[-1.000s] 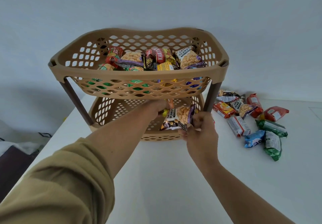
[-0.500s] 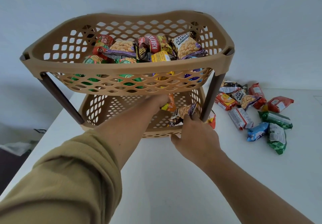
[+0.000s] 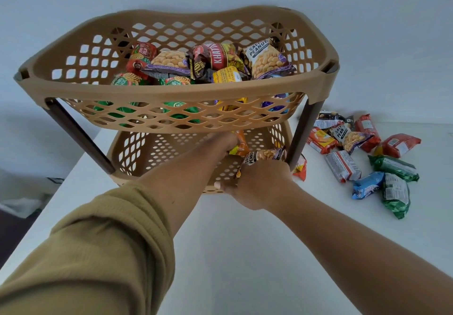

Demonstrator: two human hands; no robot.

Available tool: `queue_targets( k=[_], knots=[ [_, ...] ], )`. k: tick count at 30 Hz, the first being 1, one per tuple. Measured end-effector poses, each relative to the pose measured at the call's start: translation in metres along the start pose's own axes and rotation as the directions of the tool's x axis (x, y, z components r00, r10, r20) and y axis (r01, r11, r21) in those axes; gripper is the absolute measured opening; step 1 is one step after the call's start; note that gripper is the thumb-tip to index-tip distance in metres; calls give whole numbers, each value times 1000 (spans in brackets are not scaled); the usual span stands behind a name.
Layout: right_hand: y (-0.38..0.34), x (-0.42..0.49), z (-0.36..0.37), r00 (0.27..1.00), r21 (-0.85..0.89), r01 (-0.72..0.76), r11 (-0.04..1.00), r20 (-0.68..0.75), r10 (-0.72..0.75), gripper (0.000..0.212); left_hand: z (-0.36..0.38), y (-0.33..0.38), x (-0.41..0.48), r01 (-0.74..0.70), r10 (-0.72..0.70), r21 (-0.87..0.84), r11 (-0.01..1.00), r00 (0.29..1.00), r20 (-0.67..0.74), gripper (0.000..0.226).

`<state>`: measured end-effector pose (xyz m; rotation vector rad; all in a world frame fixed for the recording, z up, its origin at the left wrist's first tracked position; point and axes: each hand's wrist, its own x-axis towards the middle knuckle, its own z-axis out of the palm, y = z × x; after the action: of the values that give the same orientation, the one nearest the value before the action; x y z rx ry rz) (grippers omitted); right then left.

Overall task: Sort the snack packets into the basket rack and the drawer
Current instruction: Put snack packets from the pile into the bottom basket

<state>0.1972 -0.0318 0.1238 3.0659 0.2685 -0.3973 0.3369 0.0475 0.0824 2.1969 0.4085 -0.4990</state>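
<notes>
A tan two-tier basket rack (image 3: 171,91) stands on a white table (image 3: 245,253). Its top basket holds several snack packets (image 3: 215,62). My left hand (image 3: 220,143) reaches under the top tier into the lower basket (image 3: 137,150) and grips an orange packet (image 3: 241,143); its fingers are mostly hidden. My right hand (image 3: 259,182) is at the lower basket's front rim and grips a salted peanuts packet (image 3: 263,155) that lies inside the lower basket.
A loose pile of several snack packets (image 3: 367,162) lies on the table to the right of the rack. A red-yellow packet (image 3: 301,167) sits by the rack's right front leg (image 3: 302,133). The table's left edge drops off beside my left sleeve.
Both hands pushed farther into the lower basket, carrying the peanuts packet from the front rim inside. The camera moved closer and lower toward the rack.
</notes>
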Motion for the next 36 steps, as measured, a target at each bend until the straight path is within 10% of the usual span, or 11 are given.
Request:
queue_targets(
  k=[5,14,19,25,36],
  knots=[
    [7,21,-1,993,76,53,996,102,-60,105,-1,1,7,-35,36,-13,999,999,37,49],
    [9,38,-4,959,97,-13,995,284,-16,70,-4,-3,14,-123,125,-28,992,988,91,49],
    [1,31,3,981,102,-78,992,-169,95,68,-4,-4,16,-109,109,-1,994,993,41,61],
    [5,51,0,933,171,-97,980,357,30,80,4,2,15,92,-98,59,994,990,102,83],
    [11,49,2,951,226,37,973,291,-104,81,5,2,18,-129,90,287,949,985,146,62]
  ],
)
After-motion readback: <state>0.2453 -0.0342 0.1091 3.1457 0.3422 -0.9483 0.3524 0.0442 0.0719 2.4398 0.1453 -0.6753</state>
